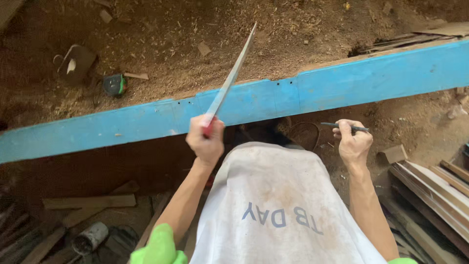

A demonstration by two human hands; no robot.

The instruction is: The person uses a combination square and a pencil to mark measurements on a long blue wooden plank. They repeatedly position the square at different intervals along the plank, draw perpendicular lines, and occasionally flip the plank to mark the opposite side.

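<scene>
My left hand (205,141) grips the red handle of a long flat metal blade (230,77) that rises tilted up and away over a blue painted wooden beam (342,80). The beam runs across the view from lower left to upper right. My right hand (352,142) holds a thin dark pencil (344,127) level, just below the beam's near edge. My white shirt fills the bottom middle.
Sawdust covers the surface beyond the beam, where a green tape measure (115,84) and wood scraps lie. Stacked planks (435,188) sit at the lower right, and loose boards (88,201) and a short pipe piece (91,237) at the lower left.
</scene>
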